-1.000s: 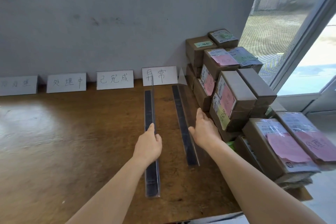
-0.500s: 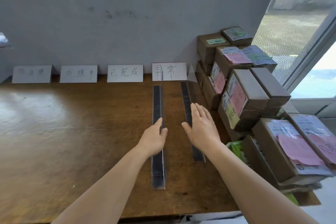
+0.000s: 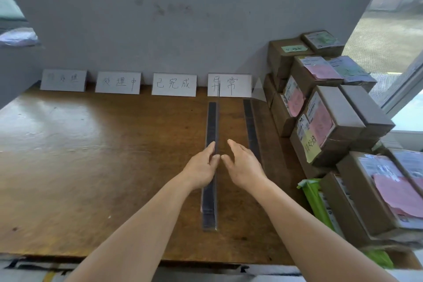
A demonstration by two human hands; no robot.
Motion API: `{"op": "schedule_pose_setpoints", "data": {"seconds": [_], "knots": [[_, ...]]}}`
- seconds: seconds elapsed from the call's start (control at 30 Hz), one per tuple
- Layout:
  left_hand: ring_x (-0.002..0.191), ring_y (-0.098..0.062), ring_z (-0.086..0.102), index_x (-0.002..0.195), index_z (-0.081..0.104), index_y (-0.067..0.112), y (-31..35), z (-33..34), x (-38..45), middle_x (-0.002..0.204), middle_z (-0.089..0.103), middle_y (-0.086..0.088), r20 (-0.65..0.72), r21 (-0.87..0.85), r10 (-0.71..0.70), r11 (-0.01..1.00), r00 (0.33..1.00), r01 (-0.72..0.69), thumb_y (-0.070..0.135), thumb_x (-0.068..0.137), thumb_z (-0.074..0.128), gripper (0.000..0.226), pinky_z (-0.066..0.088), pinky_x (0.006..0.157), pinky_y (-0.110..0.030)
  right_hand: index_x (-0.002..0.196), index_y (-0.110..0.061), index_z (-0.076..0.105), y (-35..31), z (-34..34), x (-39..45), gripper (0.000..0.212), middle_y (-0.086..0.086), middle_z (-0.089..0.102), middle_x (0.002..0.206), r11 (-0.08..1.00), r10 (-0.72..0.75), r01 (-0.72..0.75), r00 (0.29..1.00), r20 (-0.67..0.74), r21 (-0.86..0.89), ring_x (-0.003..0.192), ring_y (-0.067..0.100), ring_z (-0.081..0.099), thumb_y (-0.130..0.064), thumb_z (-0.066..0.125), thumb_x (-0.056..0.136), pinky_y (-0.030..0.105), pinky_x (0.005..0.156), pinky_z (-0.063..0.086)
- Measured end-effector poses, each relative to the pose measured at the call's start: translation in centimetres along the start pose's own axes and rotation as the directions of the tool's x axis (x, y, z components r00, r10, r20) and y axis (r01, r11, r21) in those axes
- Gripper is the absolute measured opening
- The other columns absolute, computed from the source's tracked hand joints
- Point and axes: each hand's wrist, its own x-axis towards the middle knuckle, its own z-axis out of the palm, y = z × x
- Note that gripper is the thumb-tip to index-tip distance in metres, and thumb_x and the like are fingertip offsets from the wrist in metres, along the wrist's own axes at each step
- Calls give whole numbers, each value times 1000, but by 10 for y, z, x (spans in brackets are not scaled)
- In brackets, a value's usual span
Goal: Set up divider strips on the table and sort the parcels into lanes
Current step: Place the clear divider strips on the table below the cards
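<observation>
Fingers of both the left hand (image 3: 201,168) and right hand (image 3: 243,167) lie relaxed, flanking the near divider strip (image 3: 211,162) on the surface (image 3: 91,155); it looks light, stiff, slippery, best pinched mid-length.

I have one view only, head-mounted on the person, facing forward and down over the wooden table (image 3: 91,167) toward the grey wall (image 3: 183,18). It sits close, forearms filling the lower frame. No second view overlaps it.
</observation>
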Motion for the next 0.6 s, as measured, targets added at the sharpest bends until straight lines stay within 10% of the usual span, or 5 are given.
{"op": "schedule_pose_setpoints", "data": {"seconds": [0.6], "knots": [[140,-19,30,151,19,22,-8,-10,-2,155,29,-1,-8,-19,40,999,999,-40,32,101,41,56,28,112,-32,147,-29,25,-14,8,-3,50,-1,40,148,997,45,-45,999,1,68,134,19,39,-36,41,100,35,104,38]]}}
